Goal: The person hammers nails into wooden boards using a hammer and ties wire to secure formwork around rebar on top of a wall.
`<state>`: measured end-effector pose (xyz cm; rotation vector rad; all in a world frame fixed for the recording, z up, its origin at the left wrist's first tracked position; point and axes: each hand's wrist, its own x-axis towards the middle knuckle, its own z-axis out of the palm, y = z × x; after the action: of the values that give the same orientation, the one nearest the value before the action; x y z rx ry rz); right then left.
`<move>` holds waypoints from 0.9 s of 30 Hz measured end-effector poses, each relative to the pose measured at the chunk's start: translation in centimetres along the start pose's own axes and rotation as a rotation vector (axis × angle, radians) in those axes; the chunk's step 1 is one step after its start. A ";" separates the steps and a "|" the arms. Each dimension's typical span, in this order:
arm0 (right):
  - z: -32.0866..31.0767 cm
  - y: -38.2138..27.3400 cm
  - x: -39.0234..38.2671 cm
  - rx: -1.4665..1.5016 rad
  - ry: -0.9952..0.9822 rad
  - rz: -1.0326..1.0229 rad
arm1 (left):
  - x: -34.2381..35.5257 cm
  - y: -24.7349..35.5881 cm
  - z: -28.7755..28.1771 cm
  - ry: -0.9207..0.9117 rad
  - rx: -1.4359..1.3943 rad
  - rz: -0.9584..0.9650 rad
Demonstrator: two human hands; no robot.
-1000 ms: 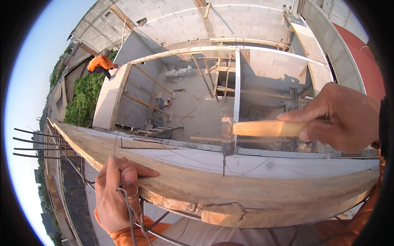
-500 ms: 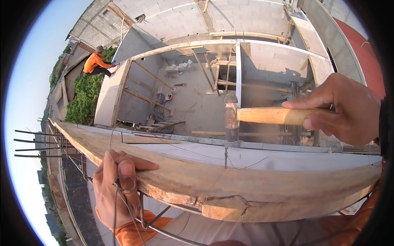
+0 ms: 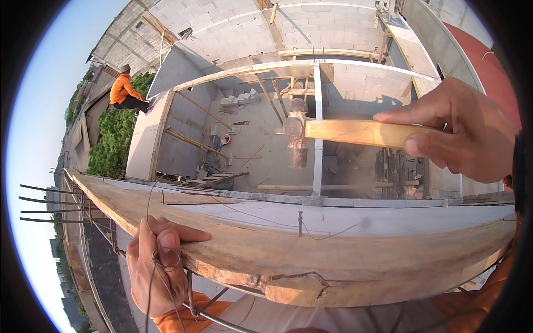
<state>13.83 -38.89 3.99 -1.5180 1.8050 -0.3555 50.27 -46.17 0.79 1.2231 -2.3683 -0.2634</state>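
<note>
A hammer (image 3: 355, 131) with a pale wooden handle is in my right hand (image 3: 463, 130), closed around the grip. Its worn metal head is raised above an upright nail (image 3: 300, 223) standing in the long wooden plank (image 3: 361, 250) in front of me. My left hand (image 3: 158, 266) is closed at the plank's near edge, with the index finger lying along its top. Thin wire (image 3: 166, 257) loops about the thumb and runs down through the fingers. The near edge of the plank is cracked and splintered.
Below lies an unfinished room with a grey floor (image 3: 252, 161), wooden props and rubble. Rebar ends (image 3: 50, 202) stick out at left. A person (image 3: 126, 91) in an orange top and hat crouches on a far wall. Foliage (image 3: 111, 136) grows beside it.
The hammer has lifted off the nail, its head rising and shifting slightly left. My left hand stays on the plank. The crouching person has drawn an arm in.
</note>
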 end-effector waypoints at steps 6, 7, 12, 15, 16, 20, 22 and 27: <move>-0.1 -1.3 0.4 0.041 0.325 0.054 | 0.4 -0.2 -0.2 -0.029 -0.023 0.017; 0.3 -1.2 -0.4 -0.002 0.167 0.035 | 0.4 -0.3 0.0 -0.032 -0.034 0.028; 0.2 -1.9 1.0 -0.107 0.148 0.048 | 0.1 0.0 -0.2 -0.004 -0.081 -0.063; 0.1 -1.6 0.4 -0.130 0.359 0.130 | 0.7 0.5 0.3 -0.014 -0.125 -0.098; 0.3 -1.2 0.4 -0.111 0.446 0.156 | 0.6 0.5 0.3 0.000 -0.126 -0.084; 2.0 0.1 0.3 -0.026 0.291 0.070 | -0.2 -0.3 0.4 0.054 -0.148 -0.085; 2.3 2.2 -1.4 -0.095 0.010 -0.072 | 0.2 -0.5 1.3 0.051 -0.176 -0.038; -0.4 -1.6 1.7 0.017 0.174 0.115 | -0.3 0.7 0.8 0.059 -0.123 -0.180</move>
<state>14.67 -40.94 4.64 -1.4012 2.0094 -0.4575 49.53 -45.59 0.22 1.3664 -2.1612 -0.4186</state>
